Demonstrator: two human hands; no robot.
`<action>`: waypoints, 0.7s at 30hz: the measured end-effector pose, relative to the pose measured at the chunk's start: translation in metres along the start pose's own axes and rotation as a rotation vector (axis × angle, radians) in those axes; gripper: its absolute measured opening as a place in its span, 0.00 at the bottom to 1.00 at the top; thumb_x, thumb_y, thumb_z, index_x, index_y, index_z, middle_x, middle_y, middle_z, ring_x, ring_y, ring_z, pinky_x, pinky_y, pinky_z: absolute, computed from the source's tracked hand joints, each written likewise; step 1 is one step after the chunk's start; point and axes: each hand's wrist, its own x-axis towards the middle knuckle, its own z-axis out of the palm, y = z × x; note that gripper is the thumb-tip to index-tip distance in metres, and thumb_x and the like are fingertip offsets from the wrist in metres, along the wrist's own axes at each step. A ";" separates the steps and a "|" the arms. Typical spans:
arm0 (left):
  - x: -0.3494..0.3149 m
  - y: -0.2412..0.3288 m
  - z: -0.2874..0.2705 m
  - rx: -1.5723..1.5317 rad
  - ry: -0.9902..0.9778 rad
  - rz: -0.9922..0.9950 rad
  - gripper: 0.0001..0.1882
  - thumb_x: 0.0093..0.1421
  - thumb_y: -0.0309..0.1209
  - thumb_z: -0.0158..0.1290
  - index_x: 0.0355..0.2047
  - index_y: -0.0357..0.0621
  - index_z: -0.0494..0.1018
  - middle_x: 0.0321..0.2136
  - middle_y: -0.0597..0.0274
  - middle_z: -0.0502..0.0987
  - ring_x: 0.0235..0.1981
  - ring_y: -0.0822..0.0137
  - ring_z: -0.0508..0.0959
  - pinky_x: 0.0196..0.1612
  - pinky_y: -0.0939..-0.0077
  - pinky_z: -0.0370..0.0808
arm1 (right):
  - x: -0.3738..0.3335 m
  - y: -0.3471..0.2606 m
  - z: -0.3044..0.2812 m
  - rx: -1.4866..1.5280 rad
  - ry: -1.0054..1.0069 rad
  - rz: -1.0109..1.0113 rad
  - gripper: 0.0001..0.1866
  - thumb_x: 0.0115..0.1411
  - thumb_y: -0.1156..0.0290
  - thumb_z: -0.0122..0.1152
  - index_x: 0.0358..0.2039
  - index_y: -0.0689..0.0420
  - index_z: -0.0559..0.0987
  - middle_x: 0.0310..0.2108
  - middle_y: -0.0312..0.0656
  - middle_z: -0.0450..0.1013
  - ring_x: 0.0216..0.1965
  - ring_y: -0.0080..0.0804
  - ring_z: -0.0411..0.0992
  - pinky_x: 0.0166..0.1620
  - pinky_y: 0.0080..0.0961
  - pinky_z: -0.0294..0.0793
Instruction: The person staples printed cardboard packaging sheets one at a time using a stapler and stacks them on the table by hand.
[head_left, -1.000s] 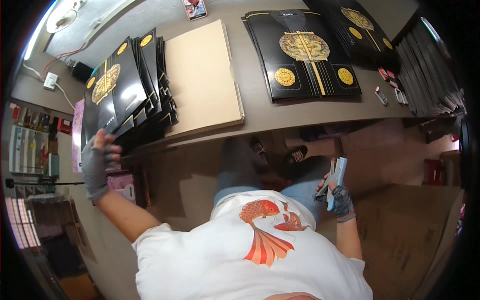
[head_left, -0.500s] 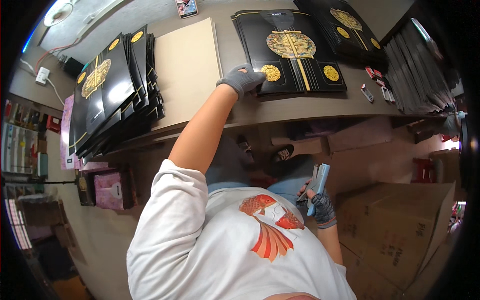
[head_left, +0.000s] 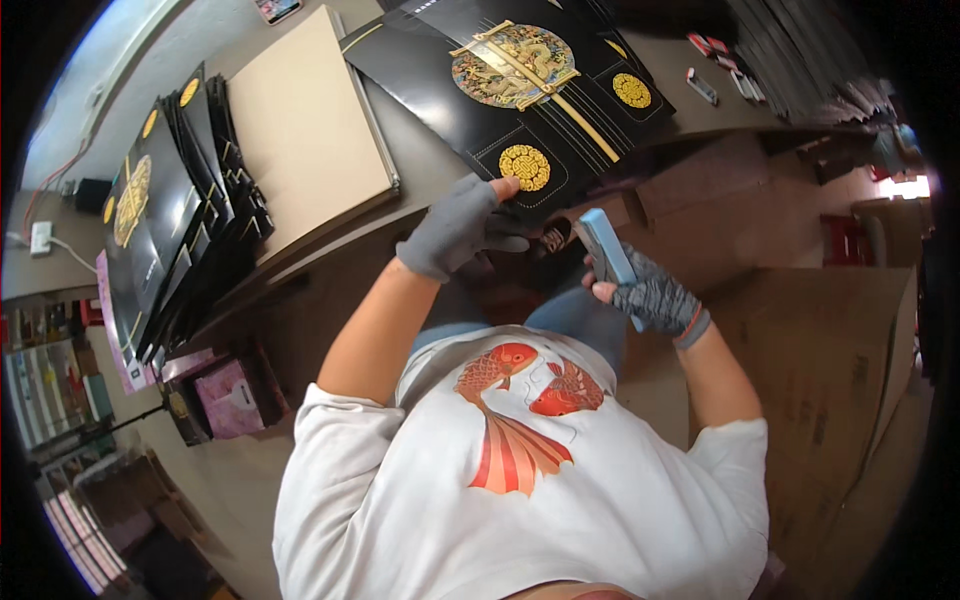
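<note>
Fingers gripping one black sheet, one blue tool

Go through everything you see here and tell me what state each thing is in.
Black sheet: flat, pulled askew over the table edge.
Left hand: gloved, gripping the sheet's corner.
Right hand: gloved, holding a blue tool.
Black stack: fanned, leaning.
Tan board: lying flat.

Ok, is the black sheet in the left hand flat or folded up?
Flat: the black sheet lies spread, unfolded, its near corner pinched by the left hand.
</note>
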 end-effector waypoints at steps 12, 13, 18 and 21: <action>-0.008 -0.025 0.019 -0.132 -0.025 0.128 0.19 0.64 0.37 0.47 0.50 0.38 0.61 0.45 0.51 0.74 0.42 0.56 0.80 0.41 0.66 0.80 | 0.028 -0.013 0.022 -0.491 0.157 -0.005 0.22 0.56 0.58 0.64 0.43 0.61 0.72 0.25 0.38 0.71 0.24 0.22 0.72 0.31 0.23 0.73; -0.009 -0.024 0.020 -0.137 -0.054 0.133 0.18 0.65 0.36 0.46 0.50 0.38 0.61 0.45 0.51 0.74 0.42 0.56 0.80 0.43 0.66 0.80 | 0.027 -0.015 0.024 -0.492 0.160 -0.003 0.22 0.56 0.58 0.64 0.43 0.61 0.72 0.25 0.38 0.71 0.24 0.22 0.72 0.31 0.23 0.73; -0.002 -0.032 0.022 -0.105 -0.011 0.111 0.18 0.65 0.35 0.45 0.51 0.39 0.62 0.45 0.52 0.74 0.45 0.59 0.79 0.43 0.66 0.79 | 0.026 -0.032 0.033 -0.468 0.160 0.205 0.22 0.57 0.57 0.63 0.45 0.59 0.73 0.22 0.36 0.70 0.18 0.21 0.70 0.23 0.21 0.71; -0.001 -0.039 0.027 -0.090 0.040 0.139 0.19 0.65 0.36 0.45 0.53 0.41 0.62 0.46 0.56 0.73 0.44 0.61 0.78 0.40 0.67 0.79 | 0.030 -0.030 0.033 -0.396 0.108 0.174 0.21 0.57 0.58 0.63 0.45 0.59 0.74 0.22 0.36 0.70 0.17 0.21 0.69 0.23 0.21 0.70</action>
